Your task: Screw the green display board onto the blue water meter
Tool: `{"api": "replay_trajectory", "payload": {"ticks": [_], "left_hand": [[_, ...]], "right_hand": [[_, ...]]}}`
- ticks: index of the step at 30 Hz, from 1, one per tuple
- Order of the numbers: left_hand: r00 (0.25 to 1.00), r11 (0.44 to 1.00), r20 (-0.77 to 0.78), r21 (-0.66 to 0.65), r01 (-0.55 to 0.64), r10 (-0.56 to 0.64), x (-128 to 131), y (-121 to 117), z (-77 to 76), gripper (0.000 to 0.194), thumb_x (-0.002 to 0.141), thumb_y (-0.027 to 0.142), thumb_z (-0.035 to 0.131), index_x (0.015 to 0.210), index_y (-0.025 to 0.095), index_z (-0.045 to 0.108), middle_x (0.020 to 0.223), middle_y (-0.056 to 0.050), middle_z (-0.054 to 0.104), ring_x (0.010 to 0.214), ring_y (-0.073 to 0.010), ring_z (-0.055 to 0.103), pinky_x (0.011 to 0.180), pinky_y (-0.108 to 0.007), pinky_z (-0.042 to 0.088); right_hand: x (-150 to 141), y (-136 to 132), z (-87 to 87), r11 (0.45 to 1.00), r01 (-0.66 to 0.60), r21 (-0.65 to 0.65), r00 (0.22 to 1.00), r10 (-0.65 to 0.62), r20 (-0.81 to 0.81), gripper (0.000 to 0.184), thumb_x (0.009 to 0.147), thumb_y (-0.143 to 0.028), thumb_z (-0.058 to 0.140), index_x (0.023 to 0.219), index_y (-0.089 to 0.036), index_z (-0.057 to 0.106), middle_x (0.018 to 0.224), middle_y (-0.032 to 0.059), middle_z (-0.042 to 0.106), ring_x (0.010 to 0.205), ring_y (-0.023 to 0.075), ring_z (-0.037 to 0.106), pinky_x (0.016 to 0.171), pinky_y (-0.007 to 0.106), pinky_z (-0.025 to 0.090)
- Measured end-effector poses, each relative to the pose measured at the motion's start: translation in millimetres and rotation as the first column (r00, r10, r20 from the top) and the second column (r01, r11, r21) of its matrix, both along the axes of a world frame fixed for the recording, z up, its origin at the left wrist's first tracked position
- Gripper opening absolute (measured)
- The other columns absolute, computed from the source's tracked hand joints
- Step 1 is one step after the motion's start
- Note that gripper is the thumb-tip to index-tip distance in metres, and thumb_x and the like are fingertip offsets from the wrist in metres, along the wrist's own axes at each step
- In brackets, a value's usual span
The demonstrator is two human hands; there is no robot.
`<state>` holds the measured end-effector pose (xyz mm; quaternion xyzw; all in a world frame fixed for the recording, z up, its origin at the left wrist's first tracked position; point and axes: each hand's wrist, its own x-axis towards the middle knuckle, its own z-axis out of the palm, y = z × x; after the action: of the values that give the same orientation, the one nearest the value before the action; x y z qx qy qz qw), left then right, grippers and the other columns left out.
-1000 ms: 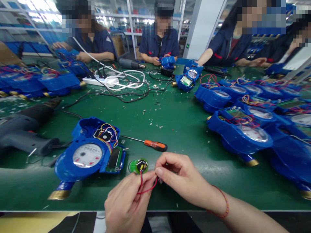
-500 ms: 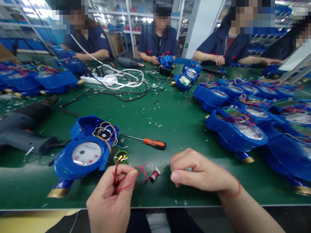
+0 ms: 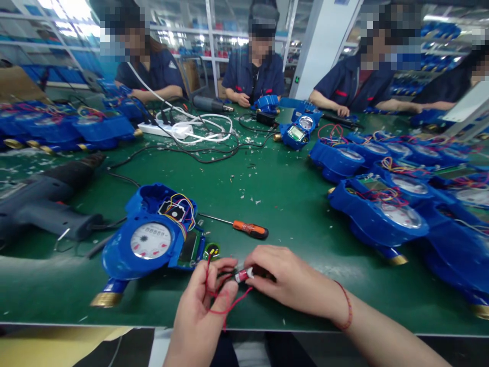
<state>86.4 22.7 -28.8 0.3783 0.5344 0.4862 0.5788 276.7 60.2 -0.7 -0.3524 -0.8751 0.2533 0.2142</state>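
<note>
Your right hand (image 3: 292, 281) pinches a small red-and-white cylindrical cell (image 3: 243, 276) in a narrow fingertip grip at lower centre of the frame. Its long axis lies nearly level, one end pointing toward your left hand (image 3: 200, 311). That hand is just beside it, fingers curled closely around thin red wires (image 3: 223, 302).

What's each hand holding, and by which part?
The right hand pinches a small battery by one end; the left hand grips red wires partway along them.
</note>
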Motion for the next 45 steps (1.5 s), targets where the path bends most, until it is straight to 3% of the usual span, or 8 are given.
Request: {"api": "replay_trajectory", "payload": {"ticks": [2,5,11,17,28,33,37,45], "left_hand": [[0.999,0.999,0.03,-0.019,0.037,-0.036,1.1,0.0,-0.7,0.042,0.067,0.036,0.084,0.063,0.02,0.046,0.089,-0.004,0.072,0.08,-0.0167,0.067,0.072,-0.023,0.055],[0.998,0.998,0.041,-0.017,0.054,-0.053,3.9,-0.7,4.8,0.028,0.068,0.033,0.084,0.075,0.019,0.061,0.07,-0.001,0.07,0.062,-0.0126,0.064,0.056,-0.018,0.051],[0.998,0.999,0.054,-0.011,0.031,-0.03,13.7,-5.0,14.2,0.023,0.058,0.03,0.089,0.074,0.017,0.077,0.064,-0.003,0.072,0.063,-0.0155,0.068,0.062,-0.019,0.056],[1.0,0.999,0.025,0.045,-0.015,0.014,15.3,-5.8,7.4,0.02,0.061,0.03,0.087,0.075,0.019,0.078,0.071,-0.005,0.077,0.064,-0.0148,0.07,0.065,-0.017,0.056],[0.989,0.999,0.147,0.051,0.016,-0.023,21.4,-7.9,5.9,0.028,0.064,0.04,0.086,0.073,0.016,0.075,0.067,-0.004,0.07,0.06,-0.0132,0.062,0.059,-0.019,0.05],[0.974,0.998,0.217,0.049,0.05,-0.06,21.3,-10.6,17.8,0.028,0.065,0.04,0.087,0.068,0.016,0.072,0.062,-0.001,0.061,0.058,-0.0087,0.051,0.058,-0.017,0.041],[0.93,0.999,0.365,0.018,0.041,-0.045,16.8,-12.5,23.4,0.028,0.066,0.04,0.087,0.073,0.017,0.073,0.067,-0.001,0.064,0.058,-0.0072,0.052,0.057,-0.016,0.041],[0.842,0.996,0.538,-0.088,0.024,0.027,4.7,-15.0,45.5,0.034,0.065,0.038,0.087,0.085,0.014,0.074,0.072,-0.003,0.065,0.059,-0.0067,0.054,0.056,-0.016,0.045]], "right_hand": [[-2.9,-3.1,1.5,0.998,0.005,0.061,0.986,0.006,-0.166,0.004,0.092,-0.015,0.06,0.09,-0.012,0.06,0.078,0.004,0.062,0.07,0.0121,0.054,0.064,0.023,0.041],[-7.8,-7.8,2.2,0.996,0.003,0.09,0.926,0.031,-0.377,0.008,0.092,-0.013,0.058,0.086,-0.01,0.062,0.079,0.0078,0.066,0.073,0.0133,0.057,0.067,0.023,0.043],[-11.0,-11.9,-3.7,0.966,-0.024,-0.256,0.731,-0.158,-0.663,0.013,0.086,-0.018,0.068,0.075,-0.013,0.068,0.072,0.0047,0.067,0.067,0.011,0.059,0.064,0.021,0.046],[-15.4,-13.9,-2.1,0.75,-0.111,-0.653,0.645,-0.445,-0.621,0.026,0.077,-0.034,0.077,0.069,-0.012,0.065,0.057,-0.0011,0.057,0.048,0.0054,0.046,0.047,0.017,0.036],[-27.5,-14.4,-12.6,0.58,-0.378,-0.721,0.483,-0.541,-0.688,0.04,0.084,-0.05,0.069,0.081,-0.016,0.049,0.061,-0.0064,0.047,0.043,0.0032,0.042,0.039,0.013,0.04],[-23.0,-7.6,-8.6,0.579,-0.374,-0.724,0.393,-0.608,-0.69,0.035,0.09,-0.046,0.063,0.082,-0.019,0.043,0.067,-0.0071,0.042,0.05,0.0039,0.036,0.047,0.016,0.048],[-17.0,-5.3,-2.1,0.625,-0.33,-0.707,0.42,-0.573,-0.703,0.029,0.087,-0.038,0.07,0.083,-0.015,0.053,0.069,-0.0019,0.057,0.056,0.0049,0.052,0.052,0.015,0.048],[-7.6,-7.8,14.1,0.673,-0.227,-0.704,0.504,-0.538,-0.676,0.026,0.077,-0.03,0.079,0.092,-0.014,0.065,0.077,0.0003,0.064,0.064,0.0057,0.059,0.059,0.015,0.046]]}}
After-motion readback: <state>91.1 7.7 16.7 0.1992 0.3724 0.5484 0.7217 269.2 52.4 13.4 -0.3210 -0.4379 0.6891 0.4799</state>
